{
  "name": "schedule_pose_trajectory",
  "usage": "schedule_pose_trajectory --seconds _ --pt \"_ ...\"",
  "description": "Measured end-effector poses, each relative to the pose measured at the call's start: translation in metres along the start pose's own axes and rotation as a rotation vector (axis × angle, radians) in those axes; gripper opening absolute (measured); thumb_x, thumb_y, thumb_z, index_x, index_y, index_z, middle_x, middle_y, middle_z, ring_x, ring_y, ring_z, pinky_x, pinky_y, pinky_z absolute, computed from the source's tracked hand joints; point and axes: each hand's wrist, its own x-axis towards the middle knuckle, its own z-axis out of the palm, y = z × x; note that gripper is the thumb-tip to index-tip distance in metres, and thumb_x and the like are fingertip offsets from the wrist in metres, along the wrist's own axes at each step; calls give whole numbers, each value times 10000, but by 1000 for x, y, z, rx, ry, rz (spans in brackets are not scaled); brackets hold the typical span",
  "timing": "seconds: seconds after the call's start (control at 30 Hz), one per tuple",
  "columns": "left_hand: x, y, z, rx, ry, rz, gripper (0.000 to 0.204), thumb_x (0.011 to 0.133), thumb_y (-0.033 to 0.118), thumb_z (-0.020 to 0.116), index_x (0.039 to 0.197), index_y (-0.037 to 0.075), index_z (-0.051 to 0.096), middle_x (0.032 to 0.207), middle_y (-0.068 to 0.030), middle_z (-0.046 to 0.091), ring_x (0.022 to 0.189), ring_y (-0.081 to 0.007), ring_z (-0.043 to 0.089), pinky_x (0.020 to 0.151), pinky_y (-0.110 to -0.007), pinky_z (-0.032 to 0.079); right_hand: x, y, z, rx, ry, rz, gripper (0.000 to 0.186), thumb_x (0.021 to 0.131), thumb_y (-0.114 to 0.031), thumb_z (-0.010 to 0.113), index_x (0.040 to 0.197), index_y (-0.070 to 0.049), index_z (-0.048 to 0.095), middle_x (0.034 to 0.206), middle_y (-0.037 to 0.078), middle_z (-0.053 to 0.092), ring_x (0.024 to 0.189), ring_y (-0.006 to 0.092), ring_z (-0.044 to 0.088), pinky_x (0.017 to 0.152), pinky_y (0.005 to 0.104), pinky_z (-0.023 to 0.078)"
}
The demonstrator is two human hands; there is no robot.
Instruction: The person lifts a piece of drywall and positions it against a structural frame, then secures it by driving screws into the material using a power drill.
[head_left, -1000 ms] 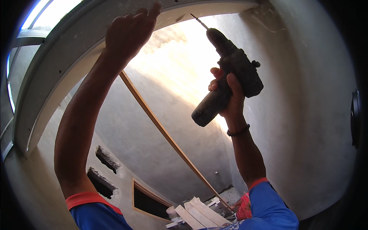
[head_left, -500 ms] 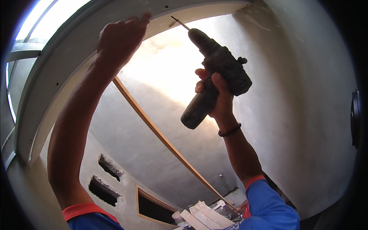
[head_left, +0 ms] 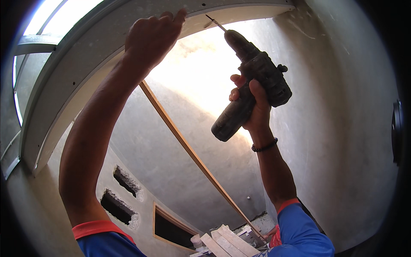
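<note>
My left hand [head_left: 155,38] is raised against the grey boxed ceiling board [head_left: 77,70], index finger extended at its edge, other fingers curled; whatever they may hold is hidden. In my right hand [head_left: 252,100] is a dark cordless drill [head_left: 265,77], gripped by the handle and angled upward. Its long slim bit [head_left: 216,22] points at the underside of the board, just right of my left fingertips; whether it touches cannot be told.
A long wooden batten [head_left: 188,150] slants downward behind my arms. The plastered wall has rough holes [head_left: 116,207] and a wood-framed opening [head_left: 173,227]. Pale boards [head_left: 231,240] lie below, beside a partly hidden person in red [head_left: 275,235]. Metal framing [head_left: 36,43] spans the upper left.
Both hands and the drill swung slightly left in view, then back right with the surroundings. My left hand now sits a little lower against the board than a second ago.
</note>
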Motion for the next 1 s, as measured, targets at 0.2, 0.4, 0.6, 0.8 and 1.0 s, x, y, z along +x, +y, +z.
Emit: schedule_pose_trajectory --seconds 0.2,0.4,0.6,0.8,1.0 --pt "-5 -3 3 -20 -8 9 510 849 82 622 1321 173 452 820 -75 653 640 -205 682 485 -306 551 3 4 -1 -63 4 -37 364 859 -208 651 1147 -16 537 956 148 639 656 169 626 564 283 522" --pt "1 -2 -6 -38 -16 10 497 804 107 689 1271 80 522 890 -130 696 717 -222 709 548 -310 585 8 -2 -8 -111 -33 -35 378 885 -243 627 1183 -43 509 987 110 648 677 163 634 608 286 543" --pt "-6 -12 6 -18 39 46 488 844 57 624 1293 168 466 859 -86 664 672 -213 690 517 -310 565 5 1 -4 -92 -43 -10 374 885 -242 628 1179 -41 515 1006 121 651 683 167 635 619 288 543" --pt "-4 -10 4 8 -1 34 465 849 62 624 1282 162 487 870 -95 665 700 -223 693 531 -315 568 5 1 -6 -80 -66 6 383 884 -244 630 1187 -45 508 1015 121 648 708 169 636 645 285 548" --pt "-3 -11 3 17 -23 46 483 848 54 629 1294 163 480 871 -106 658 686 -220 689 520 -311 562 7 2 -9 -73 -72 21 398 884 -245 632 1202 -50 491 1030 116 642 709 170 636 656 284 548"
